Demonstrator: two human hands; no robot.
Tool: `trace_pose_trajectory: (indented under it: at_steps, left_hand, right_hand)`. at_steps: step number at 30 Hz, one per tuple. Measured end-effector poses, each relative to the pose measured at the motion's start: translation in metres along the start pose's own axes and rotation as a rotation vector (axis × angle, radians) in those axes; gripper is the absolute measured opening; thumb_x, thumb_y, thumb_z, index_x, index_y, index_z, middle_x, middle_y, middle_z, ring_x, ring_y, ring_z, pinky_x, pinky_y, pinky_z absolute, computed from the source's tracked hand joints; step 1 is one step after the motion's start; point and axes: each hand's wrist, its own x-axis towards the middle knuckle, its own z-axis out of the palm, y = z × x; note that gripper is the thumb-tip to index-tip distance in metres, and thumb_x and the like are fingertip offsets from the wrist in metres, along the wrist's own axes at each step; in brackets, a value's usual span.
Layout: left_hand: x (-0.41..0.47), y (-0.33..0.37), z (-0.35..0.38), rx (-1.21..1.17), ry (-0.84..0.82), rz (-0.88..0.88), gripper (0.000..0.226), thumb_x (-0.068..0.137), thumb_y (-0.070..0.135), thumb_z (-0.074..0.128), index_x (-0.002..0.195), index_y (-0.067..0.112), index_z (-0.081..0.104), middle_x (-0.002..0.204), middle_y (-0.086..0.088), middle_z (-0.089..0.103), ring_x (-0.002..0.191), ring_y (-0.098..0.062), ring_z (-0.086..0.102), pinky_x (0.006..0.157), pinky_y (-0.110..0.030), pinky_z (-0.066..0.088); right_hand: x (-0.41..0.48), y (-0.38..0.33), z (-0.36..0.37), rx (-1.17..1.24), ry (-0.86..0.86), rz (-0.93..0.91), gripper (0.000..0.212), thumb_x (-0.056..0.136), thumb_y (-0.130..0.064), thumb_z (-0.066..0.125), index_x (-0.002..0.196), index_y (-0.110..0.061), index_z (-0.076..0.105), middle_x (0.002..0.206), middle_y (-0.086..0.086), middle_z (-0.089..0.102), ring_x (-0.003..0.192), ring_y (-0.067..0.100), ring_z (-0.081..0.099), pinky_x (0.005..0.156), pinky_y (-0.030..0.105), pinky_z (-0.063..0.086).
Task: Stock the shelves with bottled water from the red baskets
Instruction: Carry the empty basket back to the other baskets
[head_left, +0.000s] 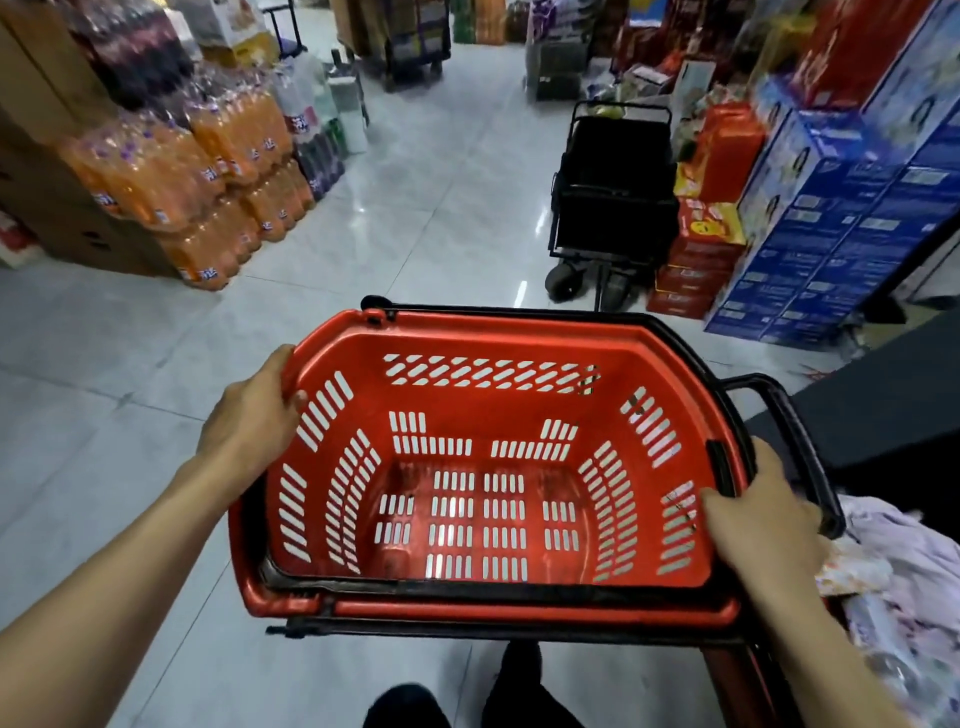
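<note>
While the tiled floor (441, 208) of the aisle runs ahead, with orange soda packs (208, 171) stacked on the left and blue boxes (841, 218) piled on the right, a black wagon (613, 197) sits parked just beside those boxes, well apart from the person. Closer in, the red basket (493, 400) is held up in front of the body, and it looks nested inside a second red basket (249, 587) underneath. Thing is, the basket's totally empty, you can see the floor through the slots, so no bottled water in there at all.

The left hand (254, 415) grips the left rim and the right hand (763, 519) grips the right rim. On both sides the fingers (298, 400) are curled over the edge, thumbs inside, rest wrapped outside.

So the guess is this batch is already unloaded and it's the put-the-empties-away or go-refill step. Next move probably calls for carrying the pair level with both hands, steering clear of the wagon, and setting them down somewhere. No shelf with water clearly shows from here, so can't tell where that is.
</note>
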Motion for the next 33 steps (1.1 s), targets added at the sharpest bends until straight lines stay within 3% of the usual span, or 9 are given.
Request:
trace_pose_trajectory:
  at_steps: [6,9,12,18,23,27,30,33]
  left_hand:
    - [0.098,0.006,0.034,-0.020,-0.046,-0.027,0.047,0.101,0.032,0.046,0.145,0.028,0.030,0.121,-0.018,0.065,0.100,-0.041,0.066,0.084,-0.053,0.054]
    - [0.148,-0.002,0.066,-0.022,-0.100,-0.013,0.046,0.102,0.032,0.046,0.144,0.026,0.028,0.117,-0.020,0.066,0.095,-0.041,0.067,0.079,-0.052,0.054]
    - [0.197,-0.010,0.109,-0.026,-0.178,0.011,0.045,0.102,0.036,0.045,0.142,0.028,0.026,0.113,-0.018,0.068,0.087,-0.038,0.069,0.072,-0.049,0.056]
    - [0.259,-0.040,0.219,-0.058,-0.275,-0.034,0.051,0.098,0.049,0.045,0.143,0.036,0.024,0.117,-0.012,0.068,0.085,-0.033,0.070,0.075,-0.055,0.059]
    - [0.275,-0.083,0.343,-0.097,-0.252,-0.100,0.053,0.097,0.055,0.046,0.143,0.038,0.027,0.126,-0.007,0.065,0.097,-0.033,0.069,0.081,-0.055,0.057]
    - [0.271,-0.118,0.433,-0.180,-0.283,-0.128,0.053,0.097,0.054,0.047,0.143,0.037,0.029,0.124,0.003,0.064,0.094,-0.017,0.068,0.077,-0.040,0.058]
    - [0.270,-0.139,0.491,-0.224,-0.307,-0.157,0.049,0.100,0.048,0.047,0.144,0.034,0.030,0.117,0.011,0.063,0.085,-0.003,0.067,0.069,-0.021,0.055]
    - [0.271,-0.157,0.536,-0.239,-0.332,-0.178,0.046,0.102,0.042,0.045,0.144,0.031,0.031,0.110,0.017,0.061,0.081,0.003,0.065,0.061,-0.009,0.051]
  right_hand:
    - [0.081,-0.047,0.051,0.015,-0.091,0.083,0.070,0.073,-0.044,0.061,0.138,-0.030,0.037,0.105,0.016,0.058,0.122,0.044,0.044,0.097,0.051,0.037]
    - [0.117,-0.053,0.093,-0.014,-0.107,0.159,0.062,0.081,-0.034,0.067,0.136,-0.023,0.039,0.117,0.021,0.062,0.120,0.045,0.046,0.096,0.050,0.039]
    - [0.144,-0.049,0.140,-0.050,-0.100,0.241,0.063,0.079,-0.039,0.066,0.135,-0.024,0.040,0.121,0.022,0.060,0.120,0.045,0.047,0.099,0.052,0.039]
    - [0.188,-0.008,0.247,-0.063,-0.118,0.342,0.064,0.076,-0.053,0.060,0.131,-0.026,0.042,0.121,0.018,0.060,0.120,0.045,0.049,0.102,0.055,0.040]
    - [0.214,0.059,0.347,-0.021,-0.097,0.425,0.060,0.085,-0.035,0.067,0.137,-0.017,0.044,0.129,0.025,0.052,0.118,0.041,0.050,0.097,0.043,0.040]
    - [0.223,0.127,0.417,-0.012,-0.081,0.412,0.057,0.086,-0.036,0.067,0.135,-0.023,0.043,0.127,0.021,0.054,0.110,0.036,0.056,0.085,0.037,0.042]
    - [0.231,0.169,0.464,-0.009,-0.070,0.414,0.060,0.083,-0.043,0.067,0.135,-0.028,0.041,0.129,0.018,0.056,0.110,0.035,0.058,0.090,0.044,0.047]
    - [0.245,0.225,0.507,-0.016,-0.116,0.431,0.069,0.077,-0.063,0.064,0.136,-0.033,0.044,0.127,0.008,0.060,0.111,0.030,0.061,0.093,0.049,0.052]
